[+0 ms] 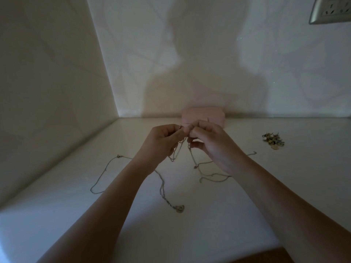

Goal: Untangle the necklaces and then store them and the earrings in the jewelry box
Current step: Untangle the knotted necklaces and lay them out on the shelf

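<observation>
My left hand (162,142) and my right hand (210,143) are raised close together above the white counter, each pinching thin chains of the tangled necklaces (179,149). Loops of chain hang down between them and trail onto the counter. One long chain (161,185) runs back toward me and ends in a pendant (179,208). Another strand (212,176) lies under my right wrist. A closed pink jewelry box (203,114) stands behind my hands against the wall. A small heap of earrings (273,140) lies at the right.
The white counter (190,234) sits in a corner, with a wall on the left and one at the back. A wall socket (330,10) is at the top right. The counter's front edge shows at the bottom right.
</observation>
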Motion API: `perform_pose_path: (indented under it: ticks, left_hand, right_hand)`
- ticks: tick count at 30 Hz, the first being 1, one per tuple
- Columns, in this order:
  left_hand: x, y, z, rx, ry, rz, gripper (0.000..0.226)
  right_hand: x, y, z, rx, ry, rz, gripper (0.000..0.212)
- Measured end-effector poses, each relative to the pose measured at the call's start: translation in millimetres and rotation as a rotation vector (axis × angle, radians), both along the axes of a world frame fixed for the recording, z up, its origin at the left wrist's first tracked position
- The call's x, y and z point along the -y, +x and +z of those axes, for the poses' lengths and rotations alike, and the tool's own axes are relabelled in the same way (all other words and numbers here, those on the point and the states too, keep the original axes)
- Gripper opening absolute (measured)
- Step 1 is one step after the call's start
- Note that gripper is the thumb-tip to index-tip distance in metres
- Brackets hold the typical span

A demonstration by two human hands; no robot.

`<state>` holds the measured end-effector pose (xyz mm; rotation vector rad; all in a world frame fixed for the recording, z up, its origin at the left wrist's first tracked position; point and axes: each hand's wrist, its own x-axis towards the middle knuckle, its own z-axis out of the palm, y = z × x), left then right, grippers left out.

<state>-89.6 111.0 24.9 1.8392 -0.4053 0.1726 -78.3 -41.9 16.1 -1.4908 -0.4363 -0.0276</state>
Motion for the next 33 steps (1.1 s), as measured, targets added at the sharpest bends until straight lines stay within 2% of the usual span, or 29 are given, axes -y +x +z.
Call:
perform_pose_path:
  ticks: [5,9,12,15,18,23,28,33]
  left_hand:
    - [-2.6,5.6,-3.6,0.143,0.181,0.153,0.030]
    - [-1.9,4.8,-6.9,0.219,0.181,0.194,0.021]
    - [0.5,4.5,-8.7,0.237,0.160,0.231,0.022]
    - [0.1,7.0,-9.4,0.218,0.124,0.248,0.024]
    - [-1.9,9.5,-9.9,0.175,0.153,0.243,0.026]
    - [-2.2,9.3,-8.1,0.126,0.145,0.189,0.030]
    - [-5.7,7.7,-5.3,0.072,0.039,0.109,0.031]
    - [-8.3,8.5,-5.0,0.011,-0.029,0.134,0.018]
  right_hand:
    - [-2.4,-1.7,-4.7,0.267,-0.246,-0.228,0.014]
    - [1.0,-2.5,-4.1,0.328,-0.238,-0.253,0.016]
    - [2.8,-3.9,-2.9,0.372,-0.266,-0.280,0.020]
    - [1.8,-5.8,-1.4,0.443,-0.349,-0.351,0.008]
    - [3.4,-3.9,2.4,0.254,-0.278,-0.311,0.009]
    - [8.7,0.1,3.7,-0.106,-0.032,-0.049,0.017]
    - [9.2,2.9,3.4,-0.164,0.056,0.200,0.016]
    - [7.9,4.4,5.8,-0.207,0.269,0.291,0.014]
